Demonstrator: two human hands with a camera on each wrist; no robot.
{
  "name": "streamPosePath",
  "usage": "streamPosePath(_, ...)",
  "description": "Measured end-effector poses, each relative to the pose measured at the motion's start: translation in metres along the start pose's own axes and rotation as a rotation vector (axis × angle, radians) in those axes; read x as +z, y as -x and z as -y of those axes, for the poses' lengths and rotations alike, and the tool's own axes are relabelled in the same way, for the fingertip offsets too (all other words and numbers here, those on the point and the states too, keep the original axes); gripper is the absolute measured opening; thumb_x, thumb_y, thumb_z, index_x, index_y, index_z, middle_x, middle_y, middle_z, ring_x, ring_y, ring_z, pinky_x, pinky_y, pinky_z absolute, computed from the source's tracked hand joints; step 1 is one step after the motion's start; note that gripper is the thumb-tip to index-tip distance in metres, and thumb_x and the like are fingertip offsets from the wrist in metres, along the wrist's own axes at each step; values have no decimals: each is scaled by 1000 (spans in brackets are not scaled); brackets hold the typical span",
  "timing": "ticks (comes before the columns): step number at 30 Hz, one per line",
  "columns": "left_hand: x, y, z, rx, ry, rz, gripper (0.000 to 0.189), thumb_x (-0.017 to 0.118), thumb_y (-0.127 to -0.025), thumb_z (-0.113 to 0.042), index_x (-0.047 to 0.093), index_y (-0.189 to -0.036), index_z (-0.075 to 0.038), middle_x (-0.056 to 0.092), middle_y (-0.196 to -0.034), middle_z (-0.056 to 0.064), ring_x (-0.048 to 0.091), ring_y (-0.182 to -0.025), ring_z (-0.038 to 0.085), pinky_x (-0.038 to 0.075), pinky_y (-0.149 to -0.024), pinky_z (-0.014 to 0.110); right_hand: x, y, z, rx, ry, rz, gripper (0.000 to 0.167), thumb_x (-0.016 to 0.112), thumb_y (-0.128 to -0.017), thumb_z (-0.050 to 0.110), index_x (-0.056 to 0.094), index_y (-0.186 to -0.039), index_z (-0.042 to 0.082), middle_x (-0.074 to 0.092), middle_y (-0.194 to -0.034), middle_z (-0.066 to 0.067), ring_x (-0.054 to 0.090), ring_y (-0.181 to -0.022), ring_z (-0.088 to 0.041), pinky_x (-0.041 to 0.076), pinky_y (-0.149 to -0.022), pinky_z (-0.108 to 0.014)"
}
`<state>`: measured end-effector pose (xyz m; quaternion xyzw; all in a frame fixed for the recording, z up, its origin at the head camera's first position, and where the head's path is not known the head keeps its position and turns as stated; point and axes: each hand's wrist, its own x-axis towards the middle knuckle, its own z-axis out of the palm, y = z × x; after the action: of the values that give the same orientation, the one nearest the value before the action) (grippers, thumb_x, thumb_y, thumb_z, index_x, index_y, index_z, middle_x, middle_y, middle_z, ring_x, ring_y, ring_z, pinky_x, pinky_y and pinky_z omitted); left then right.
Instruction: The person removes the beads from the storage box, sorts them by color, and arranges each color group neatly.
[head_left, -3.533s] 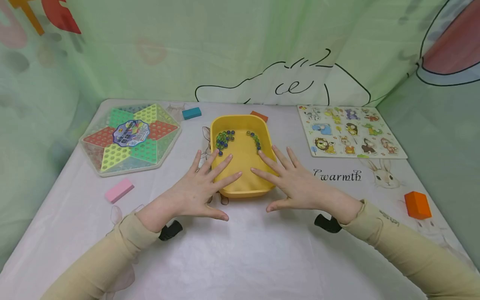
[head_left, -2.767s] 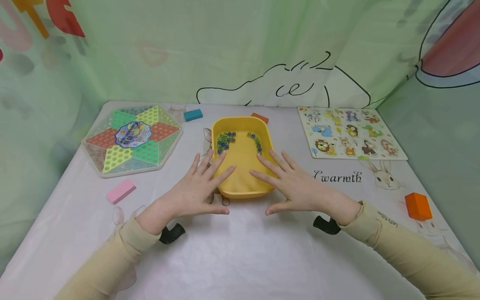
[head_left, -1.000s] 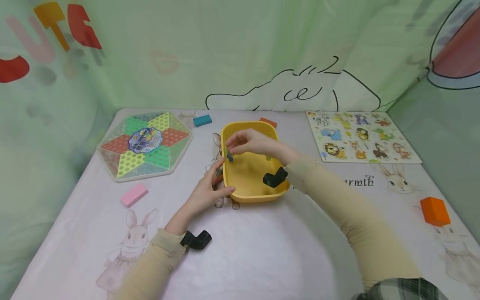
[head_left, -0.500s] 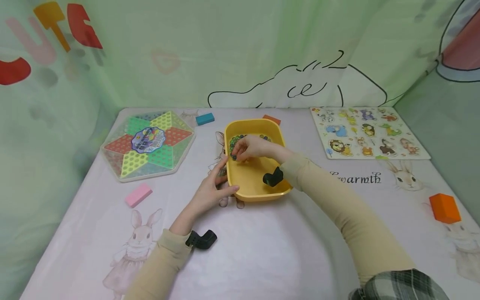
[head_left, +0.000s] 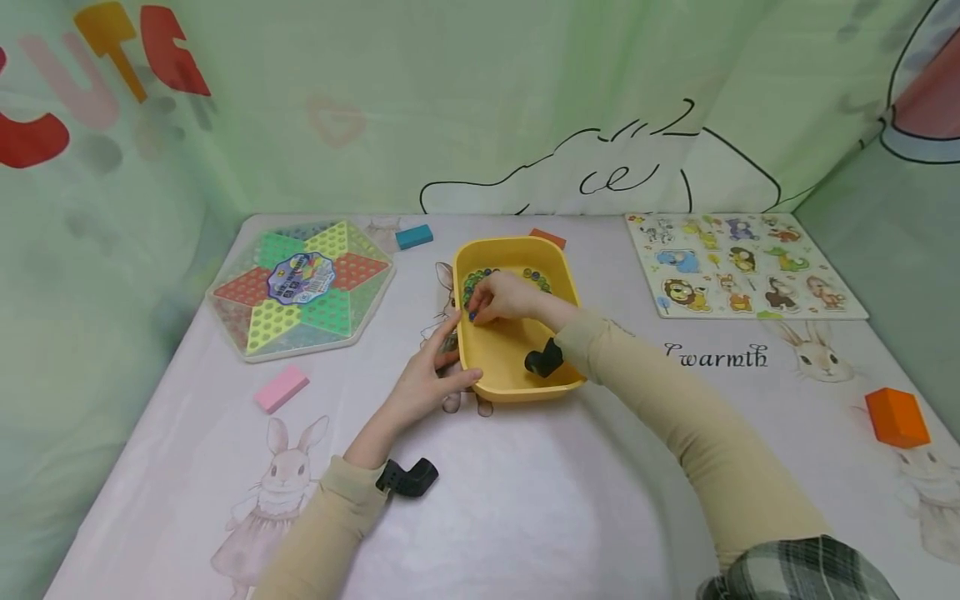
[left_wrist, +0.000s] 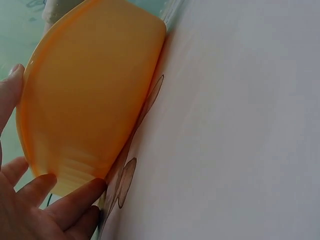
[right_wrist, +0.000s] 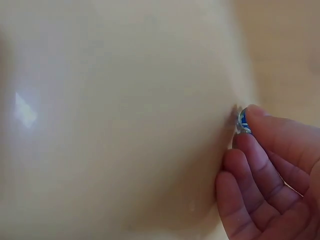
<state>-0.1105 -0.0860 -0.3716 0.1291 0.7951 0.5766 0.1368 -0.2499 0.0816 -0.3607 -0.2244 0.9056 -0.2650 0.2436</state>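
Note:
A yellow plastic tray (head_left: 491, 358) with marbles inside stands on the table. One cluster of marbles (head_left: 472, 282) lies along its left wall, partly hidden by my right hand (head_left: 510, 297); a short line of marbles (head_left: 536, 276) is farther right. That hand reaches in and pinches a clear marble with blue swirls (right_wrist: 243, 121) between thumb and index finger, close to the tray's surface in the right wrist view. My left hand (head_left: 425, 381) holds the tray's near left corner, thumb at the rim and fingers against the outer wall (left_wrist: 90, 100).
A Chinese checkers board (head_left: 300, 287) lies at left, an animal puzzle board (head_left: 742, 267) at right. Around the tray are a pink block (head_left: 281, 388), a blue block (head_left: 414, 237), a red-orange block (head_left: 547, 238) and an orange block (head_left: 897, 417). Curtains enclose the table.
Both hands were spread above the tray at first. The left hand has come to its near left corner; the right has reached in among the left marbles, lowered slightly, and now pinches one.

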Motion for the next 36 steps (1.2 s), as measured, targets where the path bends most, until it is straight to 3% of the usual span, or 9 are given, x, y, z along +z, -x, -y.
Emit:
streamPosePath(6, 0, -1, 1, -15, 15, 8, 82, 65, -87, -20, 12, -150, -21, 18, -154, 7, 41, -129, 32, 37, -104, 45, -1, 0, 0, 3, 7, 12, 17, 68, -83, 14, 67, -97, 3, 64, -86, -7, 55, -69, -13, 46, -61, -19)
streamPosePath(13, 1, -2, 1, -20, 20, 18, 81, 64, -87, -21, 12, -150, -21, 18, -154, 8, 40, -130, 32, 36, -104, 46, -18, 9, 1, 16, -120, 1, 18, 66, -86, 16, 65, -99, 3, 65, -88, -10, 58, -78, -23, 51, -75, -33)
streamPosePath(19, 0, -1, -1, -27, 13, 11, 82, 65, -87, -20, 13, -150, -19, 18, -154, 8, 41, -129, 34, 36, -104, 47, -40, 30, 11, 0, -251, -44, 22, 63, -88, 20, 63, -104, 4, 64, -97, -10, 60, -91, -30, 51, -85, -41)
streamPosePath(25, 1, 0, -3, -39, 15, 7, 81, 65, -87, -23, 13, -150, -23, 19, -153, 8, 39, -130, 33, 36, -104, 47, -53, 59, 22, -36, -342, -42, 25, 63, -88, 19, 60, -107, 3, 63, -103, -10, 60, -90, -26, 51, -82, -32)
streamPosePath(29, 1, -1, -1, -39, 11, 3, 82, 65, -87, -22, 13, -150, -22, 18, -154, 8, 39, -130, 33, 36, -104, 48, -49, 80, 26, -30, -378, -37, 25, 63, -89, 20, 59, -107, 3, 63, -100, -7, 61, -88, -23, 52, -81, -31)
streamPosePath(36, 4, -15, 27, -35, 23, -19, 83, 68, -85, -29, 13, -148, -35, 20, -153, 0, 42, -129, 29, 39, -102, 48, -25, 113, 29, -84, -473, 42, 22, 63, -88, 16, 59, -104, 2, 62, -102, -8, 60, -88, -29, 53, -81, -33)
